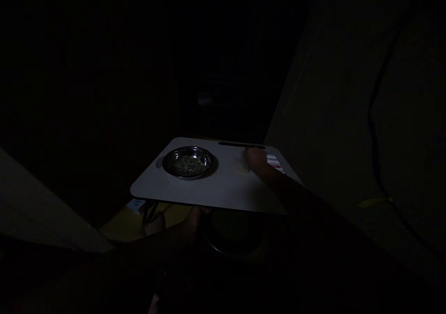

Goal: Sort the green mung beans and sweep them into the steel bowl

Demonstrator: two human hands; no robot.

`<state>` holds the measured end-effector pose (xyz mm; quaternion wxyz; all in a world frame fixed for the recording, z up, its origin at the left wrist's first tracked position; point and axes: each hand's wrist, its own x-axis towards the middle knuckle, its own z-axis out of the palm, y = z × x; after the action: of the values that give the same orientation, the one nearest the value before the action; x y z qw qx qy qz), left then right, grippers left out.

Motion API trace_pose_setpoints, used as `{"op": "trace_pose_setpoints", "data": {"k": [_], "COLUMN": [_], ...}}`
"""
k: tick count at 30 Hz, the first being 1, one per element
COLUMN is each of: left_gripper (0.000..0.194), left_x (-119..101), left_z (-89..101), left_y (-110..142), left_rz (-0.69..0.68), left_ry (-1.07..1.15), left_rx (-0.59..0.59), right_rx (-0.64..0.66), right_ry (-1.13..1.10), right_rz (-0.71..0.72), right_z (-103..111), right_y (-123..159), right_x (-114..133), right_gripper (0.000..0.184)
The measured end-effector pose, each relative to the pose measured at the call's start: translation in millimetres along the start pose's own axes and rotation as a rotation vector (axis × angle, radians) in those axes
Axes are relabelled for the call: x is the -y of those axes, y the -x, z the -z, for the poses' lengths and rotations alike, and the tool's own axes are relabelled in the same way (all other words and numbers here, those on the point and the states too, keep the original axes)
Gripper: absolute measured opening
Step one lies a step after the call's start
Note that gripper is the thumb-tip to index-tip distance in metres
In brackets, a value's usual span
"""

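Right grip (255, 160) | pale blurred piece (240, 165) beside it | long axis unclear

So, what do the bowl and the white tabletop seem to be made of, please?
The bowl looks like polished stainless steel, from its bright reflective rim. The white tabletop seems matte laminate or painted board, though dim light leaves that open.

The head feed I'm watching from here is very dim. On a white tabletop (156, 188), a steel bowl (187, 163) holds green-speckled grains. The right hand (256, 160) is on the tabletop, against a pale patch (239, 166) and near a red-and-white packet (275, 162). Below the front edge, the left hand (195, 216) is near a dark bowl (232, 232), its contents too dim to make out.
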<state>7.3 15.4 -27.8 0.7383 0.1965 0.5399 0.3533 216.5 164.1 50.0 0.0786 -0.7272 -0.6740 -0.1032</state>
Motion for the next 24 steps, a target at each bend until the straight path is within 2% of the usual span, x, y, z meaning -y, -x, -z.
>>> {"op": "trace_pose_setpoints", "data": {"k": [5, 9, 12, 16, 24], "left_gripper": [0.01, 0.009, 0.01, 0.009, 0.012], "left_x": [-1.7, -2.5, -1.2, 0.8, -0.7], "left_z": [-1.0, -0.5, 1.1, 3.0, 1.1], "left_y": [-1.3, -1.3, -4.8, -10.1, -2.4], "left_rz": [-0.021, -0.013, -0.029, -0.029, -0.005], "left_ry": [-0.033, -0.019, -0.022, -0.023, -0.044], "left_rx": [0.049, 0.068, 0.067, 0.041, 0.04], "right_rx": [-0.058, -0.066, -0.014, 0.059, 0.157], "right_ry": [-0.039, -0.114, -0.181, -0.246, -0.211], "right_rz": [-0.095, -0.155, -0.152, -0.066, -0.053], "right_z": [5.4, 3.8, -3.8, -16.7, -27.1], "right_y": [5.3, 5.5, 3.6, 3.3, 4.1], "right_x": [-24.7, -31.2, -24.5, -6.3, 20.4], "right_gripper": [0.03, 0.028, 0.026, 0.029, 0.032]}}
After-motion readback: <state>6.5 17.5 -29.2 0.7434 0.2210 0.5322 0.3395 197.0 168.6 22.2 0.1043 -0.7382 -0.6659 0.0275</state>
